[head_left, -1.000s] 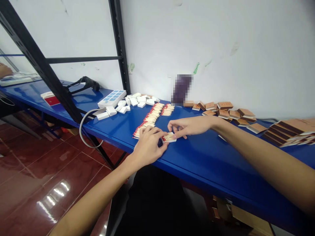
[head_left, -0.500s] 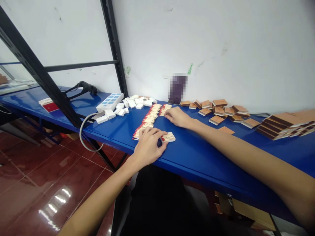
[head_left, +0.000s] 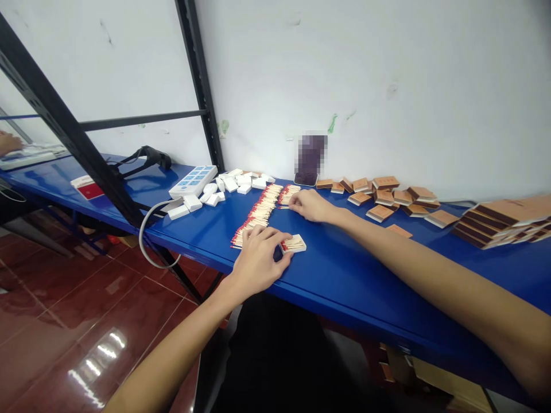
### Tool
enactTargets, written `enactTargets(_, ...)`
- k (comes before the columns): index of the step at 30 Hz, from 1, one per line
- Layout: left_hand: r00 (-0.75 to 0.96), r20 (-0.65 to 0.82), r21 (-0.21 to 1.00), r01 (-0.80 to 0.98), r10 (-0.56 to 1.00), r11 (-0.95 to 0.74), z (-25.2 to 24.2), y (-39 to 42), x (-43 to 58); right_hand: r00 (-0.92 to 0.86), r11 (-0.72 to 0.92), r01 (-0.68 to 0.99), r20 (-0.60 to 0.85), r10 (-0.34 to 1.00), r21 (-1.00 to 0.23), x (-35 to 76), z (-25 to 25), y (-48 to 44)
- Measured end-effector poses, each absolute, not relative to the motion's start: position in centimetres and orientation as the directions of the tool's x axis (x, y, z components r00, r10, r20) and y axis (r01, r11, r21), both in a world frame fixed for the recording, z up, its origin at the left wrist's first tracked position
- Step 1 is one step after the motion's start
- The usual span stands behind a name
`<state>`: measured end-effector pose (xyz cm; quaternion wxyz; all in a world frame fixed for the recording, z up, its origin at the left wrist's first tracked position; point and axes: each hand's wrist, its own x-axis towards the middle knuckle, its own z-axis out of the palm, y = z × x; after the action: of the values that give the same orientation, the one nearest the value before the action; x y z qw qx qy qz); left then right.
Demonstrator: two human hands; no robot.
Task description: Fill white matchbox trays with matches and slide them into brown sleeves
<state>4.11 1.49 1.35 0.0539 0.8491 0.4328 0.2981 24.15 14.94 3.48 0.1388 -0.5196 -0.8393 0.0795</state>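
On the blue tabletop, a small white matchbox tray (head_left: 294, 245) lies open side up with red-tipped matches in it. My left hand (head_left: 260, 256) grips the tray's left end between thumb and fingers. A long slanting row of loose matches (head_left: 260, 211) runs from beside that hand toward the wall. Farther back, my right hand (head_left: 310, 205) has its fingertips pinched at the near end of a smaller pile of matches (head_left: 288, 193). How many matches are between those fingertips is hidden.
White inner trays (head_left: 230, 182) lie heaped at the back left beside a white power strip (head_left: 193, 180) with a grey cable. Orange matchbox sleeves (head_left: 381, 196) are scattered at the right, near stacked matchboxes (head_left: 495, 223). A phone (head_left: 310, 160) leans on the wall; a black post (head_left: 69, 126) stands left.
Both hands keep nearly the same places, the left on the tray and the right at the small pile of matches. The whole view has shifted slightly.
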Motion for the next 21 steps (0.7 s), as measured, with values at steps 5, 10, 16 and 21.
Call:
enactTargets(5,0.419,0.474,0.359,0.712,0.775,-0.604,1.2,1.5,4.2,-0.508,0.467,0.834,-0.078,0.858,-0.293,24.8,6.0,13.5)
enactTargets(10,0.388,0.459,0.392,0.719,0.799,-0.574,1.0,1.6,4.2,-0.661,0.566,0.734,-0.201,0.723,-0.376,25.6,8.9,10.9)
enactTargets(16,0.403,0.464,0.377,0.716,0.789,-0.588,1.1,1.5,4.2,-0.694,0.580,0.718,-0.326,0.642,-0.386,24.0,9.4,7.9)
enactTargets(21,0.423,0.459,0.358,0.717,0.781,-0.598,1.3,1.5,4.2,-0.674,0.584,0.736,-0.283,0.683,-0.344,23.2,9.0,7.2)
